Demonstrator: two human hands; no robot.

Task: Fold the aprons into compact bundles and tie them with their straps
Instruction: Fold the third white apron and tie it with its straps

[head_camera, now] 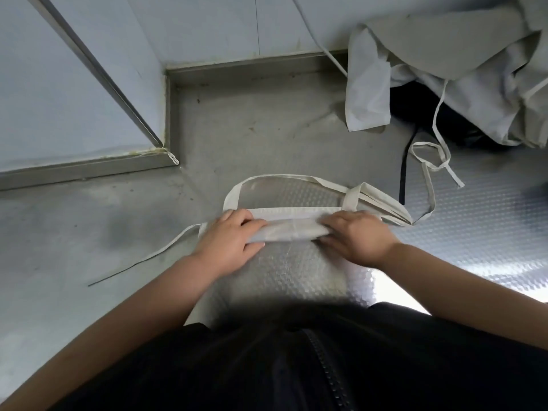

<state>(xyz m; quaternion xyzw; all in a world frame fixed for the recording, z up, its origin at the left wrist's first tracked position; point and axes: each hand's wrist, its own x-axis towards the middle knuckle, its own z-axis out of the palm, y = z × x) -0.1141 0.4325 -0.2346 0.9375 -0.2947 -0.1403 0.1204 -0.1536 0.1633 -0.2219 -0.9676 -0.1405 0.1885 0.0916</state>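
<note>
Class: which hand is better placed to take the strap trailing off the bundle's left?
Probably the left hand: the strap starts beside it, while the right hand holds the far end of the bundle.

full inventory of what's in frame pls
folded apron: 1, off-white, table centre
neck loop: 1, off-white, behind the fold
left tie: 1, off-white, trailing left
unfolded aprons: count unclear, off-white, heaped far right
black strap: 1, black, below heap
steel table: 1, grey
black zipped top: 1, near edge
left hand: grips fold's left end
right hand: grips right end
</note>
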